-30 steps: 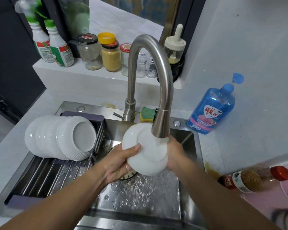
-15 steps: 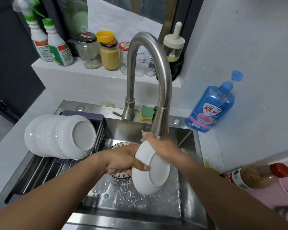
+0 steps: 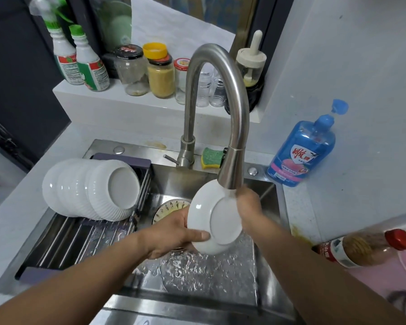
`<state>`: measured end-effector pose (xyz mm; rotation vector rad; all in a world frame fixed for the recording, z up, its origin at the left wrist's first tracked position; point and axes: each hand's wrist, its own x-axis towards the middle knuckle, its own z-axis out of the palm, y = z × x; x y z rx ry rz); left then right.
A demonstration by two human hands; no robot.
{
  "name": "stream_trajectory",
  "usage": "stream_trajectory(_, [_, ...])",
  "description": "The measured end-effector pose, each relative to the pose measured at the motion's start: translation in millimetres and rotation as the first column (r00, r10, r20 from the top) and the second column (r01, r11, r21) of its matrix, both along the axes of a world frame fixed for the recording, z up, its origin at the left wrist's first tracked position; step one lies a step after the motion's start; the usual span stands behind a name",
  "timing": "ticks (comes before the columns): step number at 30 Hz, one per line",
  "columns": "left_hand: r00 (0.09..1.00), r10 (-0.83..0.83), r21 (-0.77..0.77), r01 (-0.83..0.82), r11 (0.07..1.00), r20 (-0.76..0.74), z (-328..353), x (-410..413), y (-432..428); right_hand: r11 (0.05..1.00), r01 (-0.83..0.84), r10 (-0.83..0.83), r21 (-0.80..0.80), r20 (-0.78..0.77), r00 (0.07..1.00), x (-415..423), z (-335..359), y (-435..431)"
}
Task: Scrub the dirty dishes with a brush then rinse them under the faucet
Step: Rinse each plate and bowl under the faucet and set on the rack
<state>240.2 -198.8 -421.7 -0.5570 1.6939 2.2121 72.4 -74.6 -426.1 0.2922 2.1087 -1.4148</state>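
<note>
A small white plate (image 3: 217,219) is held tilted under the spout of the steel faucet (image 3: 231,141), its underside turned toward me. My left hand (image 3: 174,233) grips its lower left rim, thumb on the underside. My right hand (image 3: 250,207) is blurred at the plate's right edge, right under the spout; whether it grips the rim I cannot tell. Water splashes on the sink floor (image 3: 197,273) below. No brush is visible.
Several white bowls (image 3: 92,188) lie stacked on their sides on the drying rack (image 3: 80,240) over the sink's left half. A green-yellow sponge (image 3: 212,158) sits behind the faucet. A blue soap bottle (image 3: 301,151) stands at right, a lying bottle (image 3: 366,248) nearer. Jars (image 3: 161,71) line the ledge.
The plate has turned from nearly edge-on to showing its underside and has risen closer to the spout. My right hand moved from the plate's top to its right edge.
</note>
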Motion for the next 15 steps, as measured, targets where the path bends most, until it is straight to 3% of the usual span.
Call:
stream_trajectory(3, [0.998, -0.068, -0.039, 0.068, 0.997, 0.008, 12.5, -7.0, -7.1, 0.976, -0.193, 0.211, 0.100, -0.220, 0.952, 7.6, 8.8, -5.0])
stream_trajectory(7, [0.995, -0.075, -0.024, 0.077, 0.997, 0.058, 21.1, -15.1, -11.3, 0.943, -0.265, 0.313, 0.203, -0.265, 0.912, 30.3, 15.8, -11.9])
stream_trajectory(8, [0.993, -0.091, -0.035, 0.094, 0.995, 0.071, 21.6, -16.8, -9.7, 0.885, -0.355, 0.436, 0.300, -0.269, 0.859, 37.6, 18.5, -15.4])
stream_trajectory(10, [0.990, -0.101, -0.063, 0.107, 0.992, 0.100, 21.5, -19.6, -4.9, 0.711, -0.501, 0.685, 0.493, -0.325, 0.652, 51.5, 27.7, -21.6])
stream_trajectory(12, [0.990, -0.079, -0.052, 0.086, 0.995, 0.116, 20.3, -19.5, -2.2, 0.636, -0.541, 0.768, 0.551, -0.381, 0.514, 57.5, 37.9, -24.9])
stream_trajectory(15, [0.990, -0.087, 0.008, 0.086, 0.996, 0.112, 17.8, -13.5, -9.4, 0.625, -0.592, 0.771, 0.509, -0.283, 0.571, 51.2, 44.0, -19.6])
